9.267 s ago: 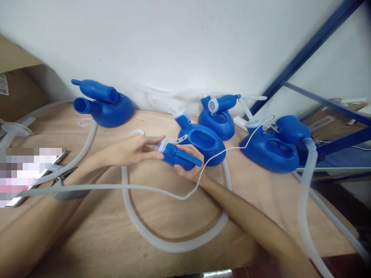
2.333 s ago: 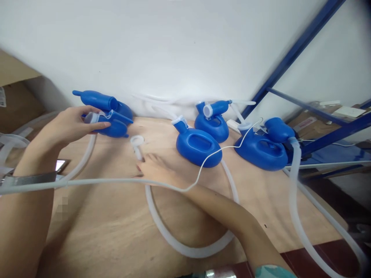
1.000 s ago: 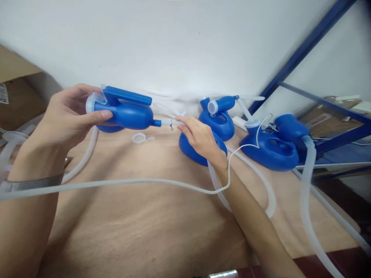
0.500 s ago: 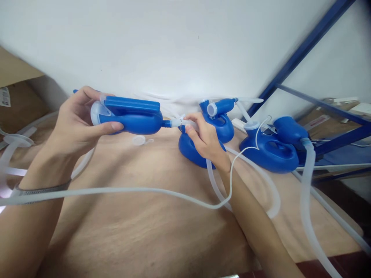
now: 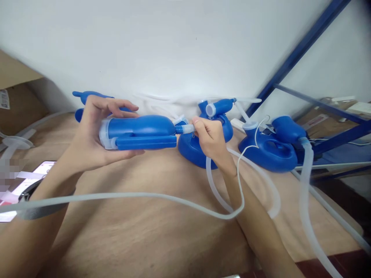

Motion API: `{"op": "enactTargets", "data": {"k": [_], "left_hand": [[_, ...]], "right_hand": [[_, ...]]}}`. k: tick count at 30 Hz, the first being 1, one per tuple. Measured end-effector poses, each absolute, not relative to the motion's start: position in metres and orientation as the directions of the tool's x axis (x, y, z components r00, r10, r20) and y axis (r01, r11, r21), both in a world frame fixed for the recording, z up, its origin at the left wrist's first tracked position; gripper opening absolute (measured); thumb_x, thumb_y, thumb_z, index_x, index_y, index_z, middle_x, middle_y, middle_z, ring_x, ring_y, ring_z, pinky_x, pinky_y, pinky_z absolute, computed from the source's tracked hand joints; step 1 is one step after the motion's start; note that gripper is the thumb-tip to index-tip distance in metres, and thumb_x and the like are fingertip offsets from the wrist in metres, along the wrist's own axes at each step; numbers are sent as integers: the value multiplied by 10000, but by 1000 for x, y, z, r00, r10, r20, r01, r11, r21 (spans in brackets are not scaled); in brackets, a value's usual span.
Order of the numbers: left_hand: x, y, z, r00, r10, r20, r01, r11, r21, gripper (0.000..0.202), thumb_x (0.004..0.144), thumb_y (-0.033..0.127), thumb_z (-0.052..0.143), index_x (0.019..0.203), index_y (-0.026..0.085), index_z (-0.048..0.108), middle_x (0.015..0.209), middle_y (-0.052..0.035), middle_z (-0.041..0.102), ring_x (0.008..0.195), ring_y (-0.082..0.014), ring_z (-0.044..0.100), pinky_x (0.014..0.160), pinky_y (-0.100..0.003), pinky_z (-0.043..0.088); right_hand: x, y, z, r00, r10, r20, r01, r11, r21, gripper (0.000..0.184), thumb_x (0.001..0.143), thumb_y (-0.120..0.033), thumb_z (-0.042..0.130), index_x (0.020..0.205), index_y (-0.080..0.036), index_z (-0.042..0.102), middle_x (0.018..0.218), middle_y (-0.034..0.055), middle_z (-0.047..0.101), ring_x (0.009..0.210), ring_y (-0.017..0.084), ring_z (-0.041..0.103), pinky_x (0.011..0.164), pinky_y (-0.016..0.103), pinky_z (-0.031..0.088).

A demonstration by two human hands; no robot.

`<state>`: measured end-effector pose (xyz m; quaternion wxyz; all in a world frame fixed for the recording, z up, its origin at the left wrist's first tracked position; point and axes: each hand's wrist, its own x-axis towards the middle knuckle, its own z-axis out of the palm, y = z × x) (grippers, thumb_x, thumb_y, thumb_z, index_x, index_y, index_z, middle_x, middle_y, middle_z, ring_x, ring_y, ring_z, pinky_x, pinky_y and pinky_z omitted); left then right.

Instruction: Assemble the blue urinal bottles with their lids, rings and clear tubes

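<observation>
My left hand [image 5: 95, 135] is closed around the clear-capped end of a blue plastic urinal head [image 5: 142, 126], held level above the table. Its straight blue bar lies along the lower side, towards me. At the right end, a ribbed blue nozzle sits in the clear sleeve of a tube [image 5: 188, 128]. My right hand [image 5: 211, 137] pinches that tube just past the sleeve, with thumb and fingers closed. Behind and below my right hand stands a blue urinal bottle [image 5: 188, 150], partly hidden by it.
More blue bottles [image 5: 269, 154] with heads and tubes stand at right, beside a blue metal rack [image 5: 304, 42]. A white cord [image 5: 130, 195] crosses in front of my forearms. At left are a lit phone [image 5: 39, 173], a clear disc-shaped part [image 5: 17, 143] and a cardboard box [image 5: 20, 100].
The urinal head has rolled, so its bar moved from the upper side to the lower side. Both hands have shifted slightly right, and my left fingers now reach over its top.
</observation>
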<state>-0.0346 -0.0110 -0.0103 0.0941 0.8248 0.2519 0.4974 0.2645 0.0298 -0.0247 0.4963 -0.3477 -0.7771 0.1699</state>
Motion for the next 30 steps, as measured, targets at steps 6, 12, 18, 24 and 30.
{"op": "enactTargets", "data": {"k": [6,12,18,24,30], "left_hand": [[-35,-19,-11,341,581,739,556,-758,340,622,745,515,938,1229,254,648,1182,-64,754,1078,-282,748,911,-424,623],[-30,-22,-7,269,700,661,564,-671,481,569,716,536,936,1144,249,695,1097,-4,773,894,-205,732,746,-282,571],[-25,-18,-6,167,849,502,447,-518,729,498,646,482,960,1011,233,733,928,10,727,777,-191,646,652,-275,485],[-29,-17,-10,124,949,292,324,-316,892,451,665,441,956,1035,229,808,910,-45,752,765,-225,695,592,-294,546],[-24,-18,-6,151,972,182,172,-207,963,514,659,375,969,1123,206,828,913,-102,809,708,-262,783,540,-296,632]], "right_hand": [[265,28,-24,-287,695,659,449,706,-548,547,1097,-455,424,601,-226,466,571,-14,524,565,132,505,632,307,360],[263,27,-25,-273,671,689,440,724,-531,577,1116,-510,401,619,-226,475,571,-16,532,550,127,497,616,304,360],[263,26,-25,-252,641,725,472,736,-486,614,1121,-560,374,626,-226,518,553,-15,515,528,131,468,584,314,343],[263,25,-26,-282,607,743,502,753,-426,572,1129,-461,387,619,-223,491,554,-18,493,510,123,424,567,323,295],[263,27,-28,-308,568,763,488,783,-386,592,1137,-483,358,624,-223,495,566,-14,507,517,122,447,577,318,310]]}}
